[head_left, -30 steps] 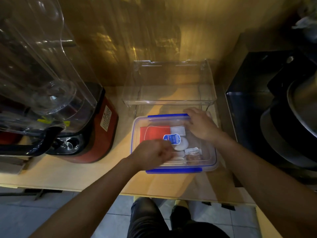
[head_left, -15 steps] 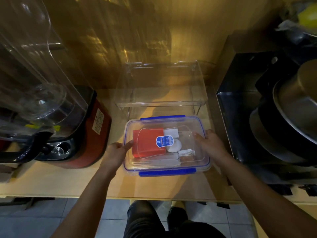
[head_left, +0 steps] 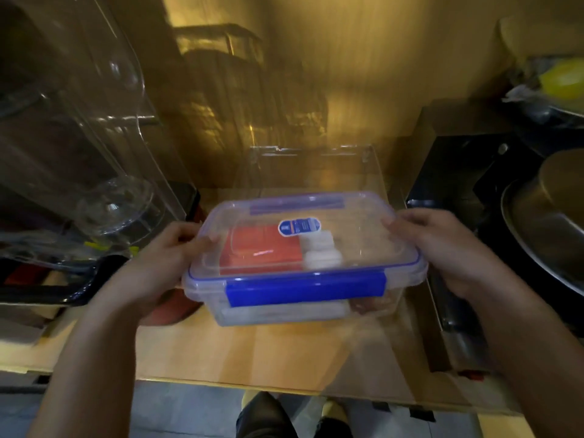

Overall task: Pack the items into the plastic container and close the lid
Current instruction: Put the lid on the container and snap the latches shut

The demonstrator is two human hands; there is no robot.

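A clear plastic container [head_left: 284, 311] with blue latches hangs above the wooden counter [head_left: 252, 352], tilted toward me. Its clear lid [head_left: 363, 241] lies on top, and the front blue latch [head_left: 305, 289] is folded down. Through the lid I see a red flat item [head_left: 262, 251] and white round pieces [head_left: 320, 251]. My left hand [head_left: 158, 267] grips the container's left side, thumb on the lid rim. My right hand [head_left: 442, 248] grips its right side.
A blender with a red base and clear jug [head_left: 79, 184] stands at the left. A clear acrylic stand [head_left: 316, 165] sits behind the container. At the right is a dark appliance [head_left: 448, 191] and stacked metal pans [head_left: 553, 222]. The counter's front edge is below.
Both hands moved from the lid's top to the container's sides, then lifted the container off the counter toward me.
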